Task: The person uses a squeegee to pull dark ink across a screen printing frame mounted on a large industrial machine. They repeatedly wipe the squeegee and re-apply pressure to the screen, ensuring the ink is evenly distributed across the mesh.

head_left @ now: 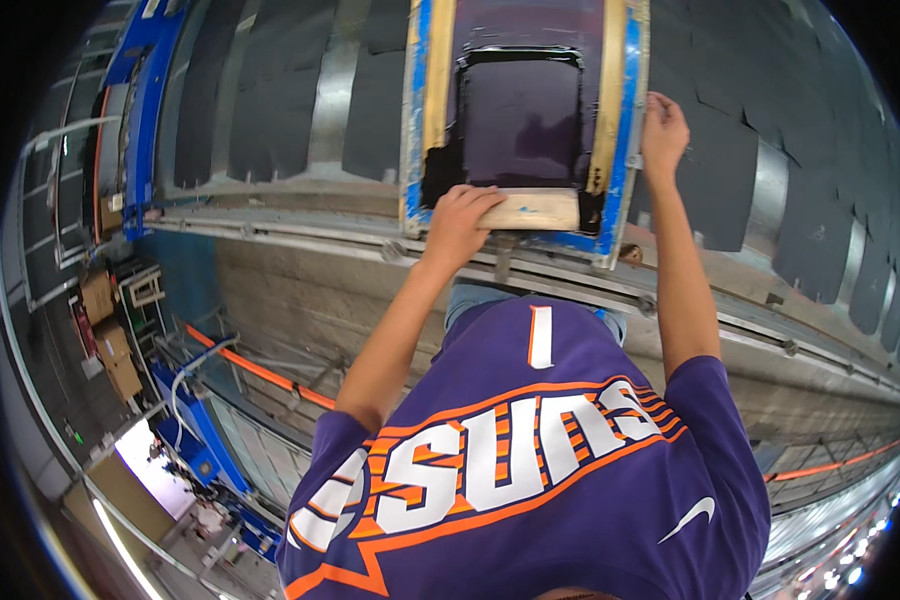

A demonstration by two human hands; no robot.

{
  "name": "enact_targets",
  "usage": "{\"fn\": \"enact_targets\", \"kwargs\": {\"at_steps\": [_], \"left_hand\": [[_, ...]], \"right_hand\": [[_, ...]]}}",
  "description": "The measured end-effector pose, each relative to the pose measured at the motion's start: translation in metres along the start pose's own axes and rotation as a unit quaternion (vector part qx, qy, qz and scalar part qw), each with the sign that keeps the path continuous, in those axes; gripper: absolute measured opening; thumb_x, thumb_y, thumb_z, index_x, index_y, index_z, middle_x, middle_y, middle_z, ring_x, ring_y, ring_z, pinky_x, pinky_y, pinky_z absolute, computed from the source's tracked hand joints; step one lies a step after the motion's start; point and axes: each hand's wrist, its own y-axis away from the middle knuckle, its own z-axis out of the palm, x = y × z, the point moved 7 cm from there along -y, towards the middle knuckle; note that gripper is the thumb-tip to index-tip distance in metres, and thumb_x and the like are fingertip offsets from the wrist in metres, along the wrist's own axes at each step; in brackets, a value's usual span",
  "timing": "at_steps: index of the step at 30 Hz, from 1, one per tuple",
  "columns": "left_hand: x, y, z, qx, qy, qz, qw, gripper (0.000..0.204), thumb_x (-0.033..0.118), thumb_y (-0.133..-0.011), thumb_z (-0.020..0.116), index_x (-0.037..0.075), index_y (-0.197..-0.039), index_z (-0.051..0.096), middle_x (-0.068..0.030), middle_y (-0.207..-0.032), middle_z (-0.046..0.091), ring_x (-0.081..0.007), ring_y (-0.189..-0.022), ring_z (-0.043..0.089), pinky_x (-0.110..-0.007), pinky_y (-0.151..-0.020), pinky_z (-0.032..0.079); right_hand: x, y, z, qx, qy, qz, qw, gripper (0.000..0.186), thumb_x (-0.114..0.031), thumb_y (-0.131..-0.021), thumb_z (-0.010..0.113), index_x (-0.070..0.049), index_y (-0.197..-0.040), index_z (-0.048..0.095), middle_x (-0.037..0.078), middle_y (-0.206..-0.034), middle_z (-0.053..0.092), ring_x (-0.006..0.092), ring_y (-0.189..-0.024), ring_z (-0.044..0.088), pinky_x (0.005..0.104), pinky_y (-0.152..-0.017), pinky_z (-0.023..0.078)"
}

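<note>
In front of me lies a screen-printing frame (630,105) with blue tape along its sides. Its dark purple mesh (522,115) has a black-edged rectangle in the middle, and wet black ink (442,178) is smeared at the near left corner. My left hand (458,226) is closed over the left end of a wooden squeegee (535,210), which lies crosswise at the near end of the mesh. The squeegee's blade is hidden. At the frame's right outer edge, my right hand (664,140) has its fingers curled against the rim.
Dark fabric panels (282,100) lie on a long table, split by shiny metal strips (334,105). A metal rail (730,318) runs along its near edge. Behind me stand an orange bar (260,368) and blue machinery (210,440); cardboard boxes (115,350) are stacked at left.
</note>
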Motion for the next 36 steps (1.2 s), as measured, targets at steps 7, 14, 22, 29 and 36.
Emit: {"fn": "enact_targets", "kwargs": {"at_steps": [7, 14, 22, 29, 36], "left_hand": [[-0.114, 0.022, -0.081, -0.079, -0.042, 0.002, 0.996, 0.059, -0.007, -0.069, 0.065, 0.01, -0.126, 0.066, -0.0093, -0.124, 0.067, -0.0328, -0.113, 0.058, -0.044, -0.096, 0.047], [-0.121, 0.009, -0.079, -0.105, -0.123, 0.016, 0.987, 0.054, -0.004, -0.069, 0.064, 0.011, -0.121, 0.066, -0.0076, -0.112, 0.064, -0.0312, -0.109, 0.058, -0.043, -0.086, 0.047], [-0.125, 0.001, -0.071, -0.049, -0.151, 0.017, 0.987, 0.035, 0.007, -0.066, 0.069, 0.01, -0.101, 0.073, -0.0086, -0.093, 0.067, -0.0328, -0.089, 0.062, -0.043, -0.076, 0.049], [-0.121, -0.006, -0.074, -0.123, -0.158, 0.034, 0.979, 0.034, 0.008, -0.071, 0.072, 0.006, -0.105, 0.071, -0.0101, -0.096, 0.067, -0.0331, -0.09, 0.061, -0.042, -0.08, 0.048], [-0.129, -0.018, -0.063, -0.176, -0.186, 0.008, 0.967, 0.033, 0.014, -0.073, 0.075, 0.005, -0.104, 0.07, -0.0114, -0.1, 0.066, -0.0329, -0.092, 0.061, -0.042, -0.081, 0.048]], "right_hand": [[-0.062, 0.075, 0.114, -0.008, -0.005, 0.046, 0.999, 0.026, -0.026, -0.097, 0.064, -0.002, -0.106, 0.072, 0.013, -0.071, 0.064, 0.0219, -0.063, 0.056, 0.0386, -0.064, 0.046], [-0.067, 0.088, 0.125, -0.018, 0.058, 0.084, 0.995, 0.024, -0.025, -0.097, 0.062, -0.007, -0.111, 0.07, 0.021, -0.073, 0.067, 0.0334, -0.069, 0.069, 0.0449, -0.066, 0.051], [-0.053, 0.092, 0.131, -0.073, -0.101, 0.157, 0.98, 0.02, -0.016, -0.098, 0.061, -0.005, -0.115, 0.064, 0.02, -0.077, 0.064, 0.0217, -0.062, 0.059, 0.0366, -0.065, 0.049], [-0.052, 0.089, 0.13, -0.121, -0.294, 0.234, 0.919, 0.027, -0.011, -0.102, 0.055, -0.007, -0.128, 0.056, 0.012, -0.067, 0.054, 0.0165, -0.063, 0.049, 0.0352, -0.067, 0.046], [-0.041, 0.087, 0.128, -0.118, -0.355, 0.227, 0.899, 0.022, -0.006, -0.101, 0.052, -0.007, -0.123, 0.057, 0.018, -0.079, 0.063, 0.0311, -0.069, 0.061, 0.0392, -0.07, 0.049]]}}
